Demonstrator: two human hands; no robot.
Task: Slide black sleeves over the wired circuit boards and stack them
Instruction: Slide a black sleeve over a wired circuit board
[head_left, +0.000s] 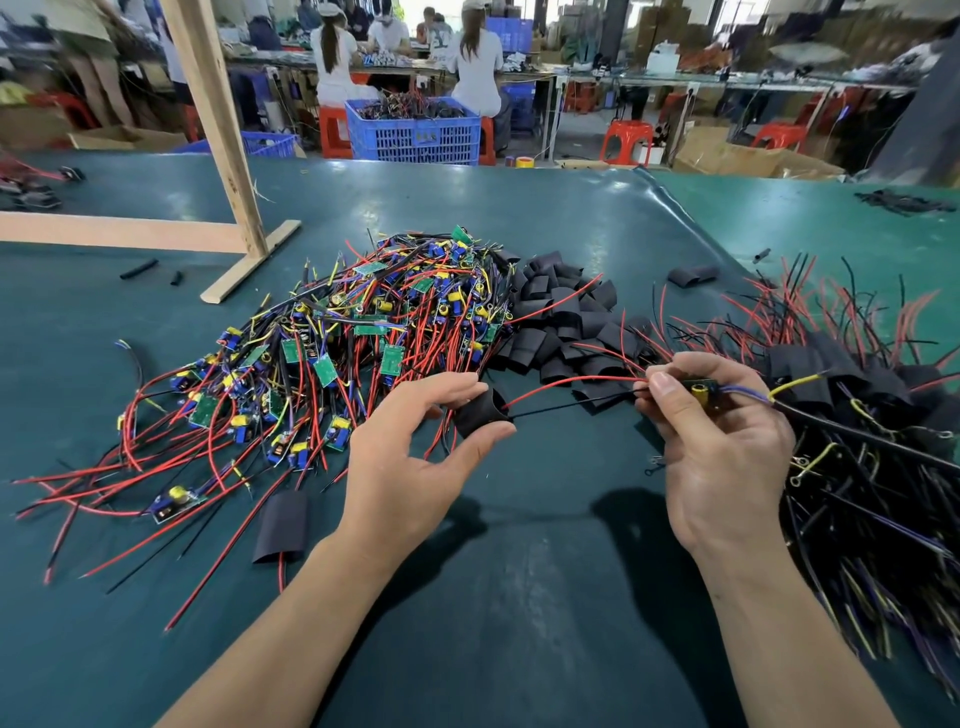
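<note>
Centrally, sleeve (480, 413) between hand (415, 457) and hand (722, 447)

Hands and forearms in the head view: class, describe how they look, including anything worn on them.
Both hands, left and right, are bare: no gloves, rings or watch visible. The forearms are bare too, with no sleeves in view. The fingernails are short and unpainted.

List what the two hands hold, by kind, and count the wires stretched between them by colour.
black sleeve, pinched by the left hand: 1
circuit board, held by the right hand: 1
red wire running from board into sleeve: 1
black wire running from board into sleeve: 1
Total: 4
</note>
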